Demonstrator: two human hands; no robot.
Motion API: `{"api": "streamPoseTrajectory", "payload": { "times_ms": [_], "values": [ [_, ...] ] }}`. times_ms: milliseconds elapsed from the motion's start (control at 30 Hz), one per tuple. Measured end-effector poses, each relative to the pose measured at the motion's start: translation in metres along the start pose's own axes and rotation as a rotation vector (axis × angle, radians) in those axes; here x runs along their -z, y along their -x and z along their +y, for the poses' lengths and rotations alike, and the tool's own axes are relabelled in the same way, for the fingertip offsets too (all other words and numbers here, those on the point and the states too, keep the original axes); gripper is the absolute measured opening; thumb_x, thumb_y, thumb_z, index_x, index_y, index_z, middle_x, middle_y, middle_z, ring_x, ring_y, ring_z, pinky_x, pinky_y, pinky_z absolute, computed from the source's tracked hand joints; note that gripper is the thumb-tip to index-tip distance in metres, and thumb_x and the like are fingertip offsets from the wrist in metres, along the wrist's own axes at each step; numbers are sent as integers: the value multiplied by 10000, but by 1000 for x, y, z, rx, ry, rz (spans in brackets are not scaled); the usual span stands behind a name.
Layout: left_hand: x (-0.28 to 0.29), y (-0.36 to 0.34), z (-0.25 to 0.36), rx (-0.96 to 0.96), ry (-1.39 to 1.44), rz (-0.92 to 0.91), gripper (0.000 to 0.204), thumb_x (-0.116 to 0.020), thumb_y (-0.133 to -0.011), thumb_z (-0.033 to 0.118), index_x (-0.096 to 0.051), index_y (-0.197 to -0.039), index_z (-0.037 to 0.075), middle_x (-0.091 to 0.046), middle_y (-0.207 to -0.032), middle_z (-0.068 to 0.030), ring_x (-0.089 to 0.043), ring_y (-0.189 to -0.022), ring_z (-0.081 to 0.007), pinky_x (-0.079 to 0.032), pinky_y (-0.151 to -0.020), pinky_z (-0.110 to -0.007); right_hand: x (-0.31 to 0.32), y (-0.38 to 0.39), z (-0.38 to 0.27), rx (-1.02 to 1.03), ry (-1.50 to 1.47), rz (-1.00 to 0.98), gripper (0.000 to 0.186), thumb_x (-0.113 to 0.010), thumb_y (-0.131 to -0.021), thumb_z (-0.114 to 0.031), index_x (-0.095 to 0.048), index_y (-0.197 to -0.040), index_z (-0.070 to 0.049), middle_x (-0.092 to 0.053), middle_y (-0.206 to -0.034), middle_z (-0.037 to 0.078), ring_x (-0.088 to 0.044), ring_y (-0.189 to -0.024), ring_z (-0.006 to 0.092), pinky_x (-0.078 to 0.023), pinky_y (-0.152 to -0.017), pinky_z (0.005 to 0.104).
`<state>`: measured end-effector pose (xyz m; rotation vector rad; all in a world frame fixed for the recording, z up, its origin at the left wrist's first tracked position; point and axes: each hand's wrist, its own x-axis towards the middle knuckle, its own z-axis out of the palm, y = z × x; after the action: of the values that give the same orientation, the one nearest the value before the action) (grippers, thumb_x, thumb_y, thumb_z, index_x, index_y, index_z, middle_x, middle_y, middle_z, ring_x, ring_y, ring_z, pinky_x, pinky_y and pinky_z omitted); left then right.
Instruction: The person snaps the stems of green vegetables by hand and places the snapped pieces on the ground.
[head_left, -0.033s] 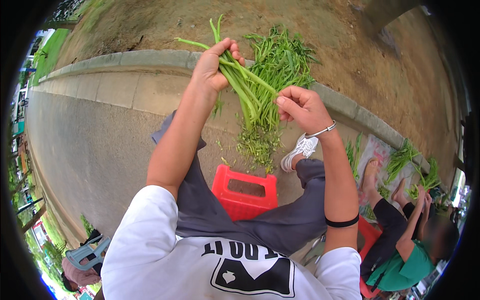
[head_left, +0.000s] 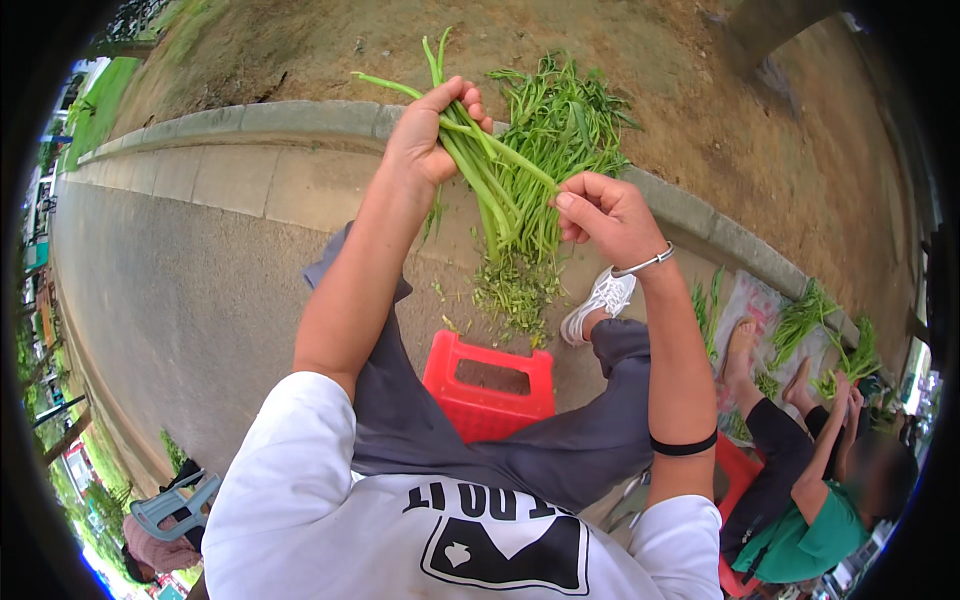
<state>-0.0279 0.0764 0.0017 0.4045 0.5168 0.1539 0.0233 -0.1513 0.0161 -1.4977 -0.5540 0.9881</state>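
At the far left, a road (head_left: 180, 290) runs along a pale kerb (head_left: 270, 118), with bare earth (head_left: 310, 55) on the kerb's far side. Near the road's near left corner is a grey-blue plastic stool (head_left: 178, 508), and a person in a pinkish top (head_left: 160, 548) is right beside it.

Next comes the left hand (head_left: 435, 130), raised above the kerb, its fingers curled round a bunch of green stems (head_left: 478, 175). A few thin stalks poke out past this hand on the side away from the wearer; the rest slant down to the right, in front of a heap of leafy greens (head_left: 565, 115). The heap lies across the kerb's edge and reaches onto the earth. On the near side of the heap, chopped green scraps (head_left: 515, 290) are scattered on the ground, and nearer the wearer a red plastic stool (head_left: 490, 395) stands between the grey trouser legs.

The right hand (head_left: 605, 215) pinches the end of one stem between thumb and forefinger, that stem stretching across from the left hand. A silver bangle (head_left: 643, 260) circles its wrist. Below it is a white shoe (head_left: 603, 303).

At the right, more greens (head_left: 803, 320) lie on a plastic sheet (head_left: 750, 310) beside the kerb, near a seated person in a green top (head_left: 815, 535).
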Motion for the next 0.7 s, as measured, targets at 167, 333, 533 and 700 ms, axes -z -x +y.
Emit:
{"api": "streamPoseTrajectory", "payload": {
  "times_ms": [167,333,533,700],
  "values": [
    [-5,6,1,-19,-68,-27,134,-556,-867,175,-546,-794,64,-577,-671,-35,-567,-629,-175,-484,-660,-355,5,-1,-5,-36,-16,27,149,-528,-860,-145,-576,-830,-8,-562,-672,4,-523,-578,61,-442,-536,206],
    [-9,7,-4,-38,-114,41,201,-554,-876,254,-519,-746,105,-546,-617,-14,-565,-625,-171,-505,-698,-408,5,-3,1,-8,59,113,144,-527,-836,-134,-581,-788,-9,-547,-632,-5,-513,-554,56,-426,-516,205],
    [-7,8,-9,-24,-203,87,264,-522,-893,310,-483,-706,128,-493,-551,28,-563,-628,-158,-532,-655,-434,5,-4,-1,85,157,302,143,-529,-812,-122,-587,-754,-4,-525,-592,-8,-484,-522,49,-395,-482,211],
    [-7,5,-11,17,-178,106,272,-503,-901,324,-484,-712,128,-487,-543,30,-567,-649,-156,-544,-637,-450,9,-7,-1,132,101,401,140,-533,-811,-121,-599,-762,-8,-515,-591,-20,-459,-514,38,-369,-468,197]
  ]
}}
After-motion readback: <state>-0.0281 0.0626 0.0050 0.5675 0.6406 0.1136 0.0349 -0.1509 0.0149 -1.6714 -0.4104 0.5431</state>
